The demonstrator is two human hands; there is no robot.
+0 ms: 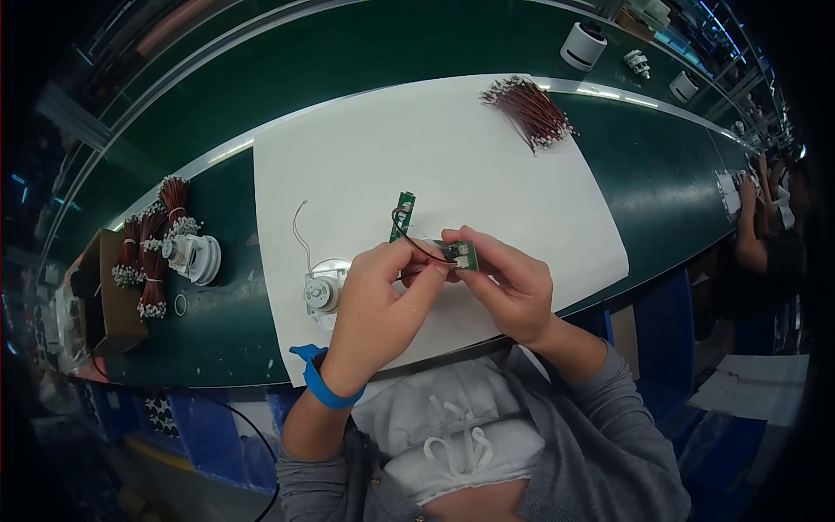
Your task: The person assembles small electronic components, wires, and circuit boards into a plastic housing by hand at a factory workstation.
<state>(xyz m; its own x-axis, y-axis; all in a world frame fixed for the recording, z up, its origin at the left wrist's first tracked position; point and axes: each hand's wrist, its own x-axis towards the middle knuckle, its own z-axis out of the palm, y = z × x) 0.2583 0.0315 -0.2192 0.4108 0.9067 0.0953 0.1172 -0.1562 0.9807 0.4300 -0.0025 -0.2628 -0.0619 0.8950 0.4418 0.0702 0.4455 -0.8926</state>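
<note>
My right hand (513, 291) grips a small green circuit board (470, 253) with pale connectors, thumb below and fingers above. My left hand (378, 304), a blue band on its wrist, pinches a wire lead at the board's left edge; its fingertips partly hide the joint. A black cable (417, 247) runs from there to a narrow green circuit board strip (405, 209) just beyond my left fingers. Beside my left hand, a white motor unit (322, 294) rests on the white sheet (348, 148), its thin wires (300, 228) pointing away from me.
A loose pile of dark red wires (532, 113) lies at the sheet's far right. To the left are tied wire bundles (152, 270), a cardboard box (117, 304) and another white motor unit (198, 258). White cylinders (583, 47) stand on the far ledge. A co-worker (757, 244) sits at right.
</note>
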